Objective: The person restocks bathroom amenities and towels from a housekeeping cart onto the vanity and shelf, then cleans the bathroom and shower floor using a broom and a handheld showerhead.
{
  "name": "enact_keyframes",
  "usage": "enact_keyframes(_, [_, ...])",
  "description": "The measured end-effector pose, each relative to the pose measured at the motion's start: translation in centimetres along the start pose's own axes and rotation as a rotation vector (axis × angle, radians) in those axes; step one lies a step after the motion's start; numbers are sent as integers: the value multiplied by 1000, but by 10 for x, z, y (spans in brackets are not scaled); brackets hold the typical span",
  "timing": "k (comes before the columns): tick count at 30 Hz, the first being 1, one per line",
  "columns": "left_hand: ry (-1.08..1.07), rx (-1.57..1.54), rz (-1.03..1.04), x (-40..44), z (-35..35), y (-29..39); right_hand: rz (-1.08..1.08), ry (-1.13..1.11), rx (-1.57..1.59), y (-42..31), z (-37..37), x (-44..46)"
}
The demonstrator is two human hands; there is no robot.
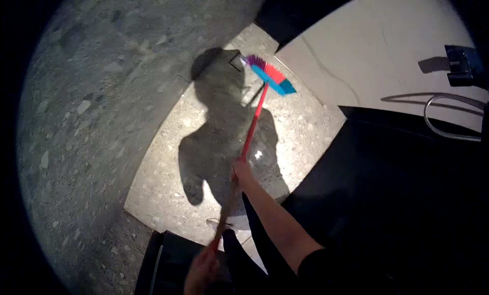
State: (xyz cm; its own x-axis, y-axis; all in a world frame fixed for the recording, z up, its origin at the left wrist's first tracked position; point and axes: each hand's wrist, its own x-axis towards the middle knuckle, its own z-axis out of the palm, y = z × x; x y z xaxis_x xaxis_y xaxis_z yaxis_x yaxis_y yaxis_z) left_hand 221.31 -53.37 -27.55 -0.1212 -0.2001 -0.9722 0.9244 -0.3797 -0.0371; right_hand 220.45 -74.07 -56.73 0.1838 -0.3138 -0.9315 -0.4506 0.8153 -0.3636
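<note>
Pale speckled stone flooring (300, 127) glares under hard light, hemmed by a grey speckled wall (91, 91) at 9 o'clock and a cream, veined wall (346, 50) between 1 and 2 o'clock. Seen from the wearer's head view, a person works a long-handled broom (253, 124) across the wedge-shaped space, and from where I stand a broad shadow (224, 122) spreads beneath it. The right hand (243, 174) is closed around the shaft just below center, at 6 o'clock; the left hand (204, 264), blurred, grips lower down, between 6 and 7 o'clock. The blue head (275, 83) lies between 12 and 1 o'clock, its purple, red and teal bristles (275, 71) facing the cream wall, beside a small dark square outline (235, 62) at 12 o'clock. A black fixture (461, 66) hangs at 2 o'clock, above a looped metal hose (428, 114) near 3. The broom looks light but long, its bristles likely springy; two well-spaced holds on the shaft should steer it best, though wet palms could slip.
</note>
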Motion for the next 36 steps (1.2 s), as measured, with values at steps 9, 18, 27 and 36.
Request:
enact_keyframes(9, [-204, 270, 142, 74, 87, -67, 100, 308, 79, 4, -190, 16])
enact_keyframes(18, [-155, -52, -103, 15, 44, -15, -172, 194, -192, 39, -91, 21])
enact_keyframes(27, [-388, 222, -60, 23, 92, -65, 103, 389, -62, 61, -195, -29])
enact_keyframes(36, [-29, 318, -41, -29, 16, -157, -85, 597, -418, 225, -162, -77])
